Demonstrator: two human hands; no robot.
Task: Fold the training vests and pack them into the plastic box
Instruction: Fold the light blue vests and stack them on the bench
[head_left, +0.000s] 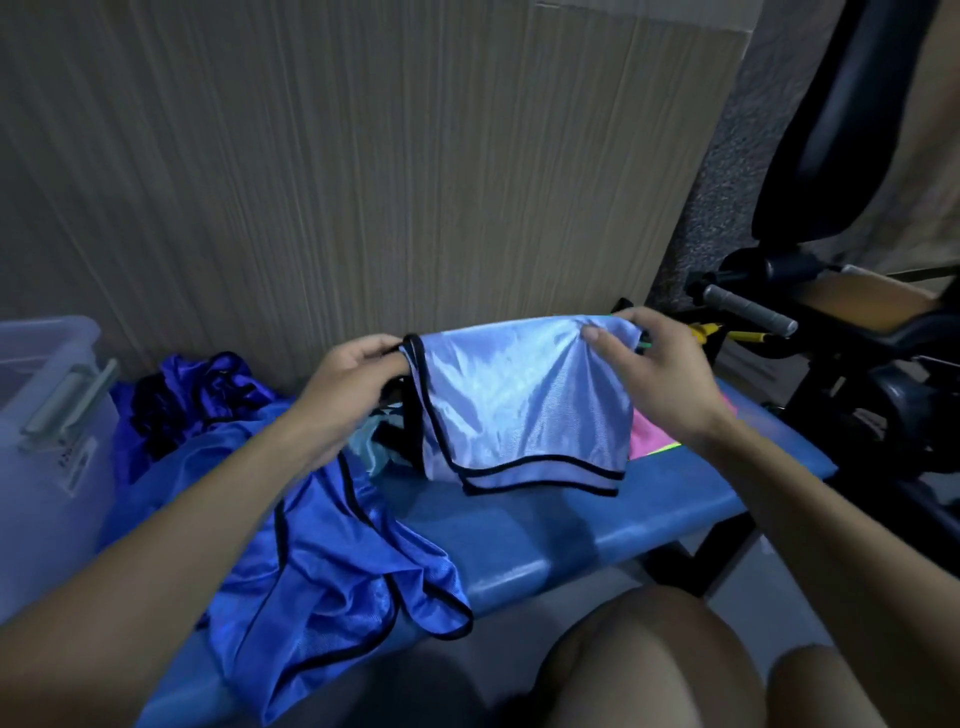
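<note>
A light blue training vest (519, 400) with black trim hangs folded in the air above the blue bench (545, 530). My left hand (348, 384) pinches its left top corner, and my right hand (654, 364) pinches its right top corner. A royal blue vest (332, 561) lies spread on the bench below my left forearm. Several more dark blue vests (202, 395) are heaped at the back left. The clear plastic box (47, 415) with a grey latch stands at the far left, partly out of frame.
A pink and a green vest (652, 434) lie on the bench behind the held one. A cardboard sheet (363, 156) stands behind the bench. Black exercise equipment (831, 322) crowds the right side. My bare knees (649, 665) are below the bench's front edge.
</note>
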